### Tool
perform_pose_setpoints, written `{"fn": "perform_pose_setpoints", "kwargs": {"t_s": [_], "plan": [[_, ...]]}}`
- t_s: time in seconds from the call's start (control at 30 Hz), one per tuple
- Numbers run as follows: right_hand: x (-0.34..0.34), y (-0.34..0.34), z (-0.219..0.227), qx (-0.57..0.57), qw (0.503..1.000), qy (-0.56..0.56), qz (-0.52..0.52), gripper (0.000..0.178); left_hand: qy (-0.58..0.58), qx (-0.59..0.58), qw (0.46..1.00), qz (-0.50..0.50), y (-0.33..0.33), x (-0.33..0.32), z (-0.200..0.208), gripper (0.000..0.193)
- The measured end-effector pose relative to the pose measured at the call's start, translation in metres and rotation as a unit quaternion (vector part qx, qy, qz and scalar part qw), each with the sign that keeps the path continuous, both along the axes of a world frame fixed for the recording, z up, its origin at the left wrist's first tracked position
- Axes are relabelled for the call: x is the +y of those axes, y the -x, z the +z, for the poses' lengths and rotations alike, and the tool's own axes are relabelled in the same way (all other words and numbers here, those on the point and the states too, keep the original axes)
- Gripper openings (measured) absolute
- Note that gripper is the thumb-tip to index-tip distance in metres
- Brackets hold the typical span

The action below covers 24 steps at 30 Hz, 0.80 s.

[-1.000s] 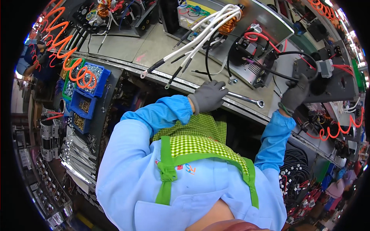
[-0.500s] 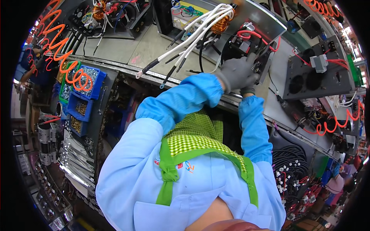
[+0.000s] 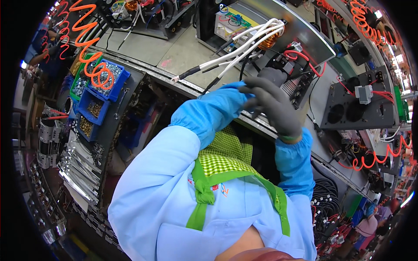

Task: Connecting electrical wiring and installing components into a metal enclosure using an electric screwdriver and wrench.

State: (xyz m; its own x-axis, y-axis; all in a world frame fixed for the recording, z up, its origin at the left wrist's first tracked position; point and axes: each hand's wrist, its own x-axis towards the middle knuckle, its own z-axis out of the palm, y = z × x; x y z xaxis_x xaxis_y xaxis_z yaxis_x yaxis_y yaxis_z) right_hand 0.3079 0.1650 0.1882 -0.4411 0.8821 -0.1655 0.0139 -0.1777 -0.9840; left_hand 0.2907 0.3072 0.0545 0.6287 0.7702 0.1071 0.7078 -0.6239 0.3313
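Observation:
My right hand (image 3: 281, 108), in a grey glove, reaches across to the left over my other wrist. Its fingers are apart, slightly bent, with the tips at the edge of the blue sleeve cover (image 3: 213, 106) on my left arm. Behind it, my left hand (image 3: 272, 77), also grey-gloved, is partly covered and its fingers do not show clearly. It is nearest to the black part with fins (image 3: 292, 89) in an open metal chassis (image 3: 307, 32). Thick white cables (image 3: 244, 50) with lugs run from a copper coil (image 3: 268, 42) toward the bench edge. A red cable (image 3: 311, 65) loops beside them.
Blue bins (image 3: 93, 106) of small fasteners stand at the left, under a coiled orange hose (image 3: 89, 43). A dark panel with fans (image 3: 357, 100) is on the right of the bench. Black cable bundles (image 3: 324, 195) hang below right. Other people (image 3: 368, 224) are at the far edges.
My right hand has come out from beside the left hand and swung over it, nearer to me, toward the left cuff. The view has shifted, so the bench appears farther right.

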Motion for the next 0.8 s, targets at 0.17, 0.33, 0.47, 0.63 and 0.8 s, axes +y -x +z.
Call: {"fn": "perform_pose_setpoints", "kwargs": {"t_s": [0.17,0.33,0.47,0.63,0.8], "plan": [[0.009,0.059,-0.017,0.039,0.993,0.084,0.071,0.053,-0.067,-0.044,0.995,0.061,0.026,-0.020,-0.011,0.012],[-0.008,0.111,-0.017,0.142,0.973,0.159,0.084,0.055,-0.036,-0.064,0.996,0.043,0.020,-0.028,-0.033,0.013],[0.006,0.145,-0.028,0.230,0.956,0.181,-0.029,0.038,0.014,-0.107,0.994,0.023,0.023,-0.038,-0.023,0.030],[-0.014,0.119,-0.005,0.365,0.929,-0.024,-0.055,0.026,0.059,-0.150,0.986,0.038,0.050,-0.051,-0.006,0.042],[-0.027,-0.078,0.061,0.524,0.844,0.099,0.063,0.037,-0.015,-0.291,0.931,-0.219,0.080,-0.096,0.041,0.033]]}}
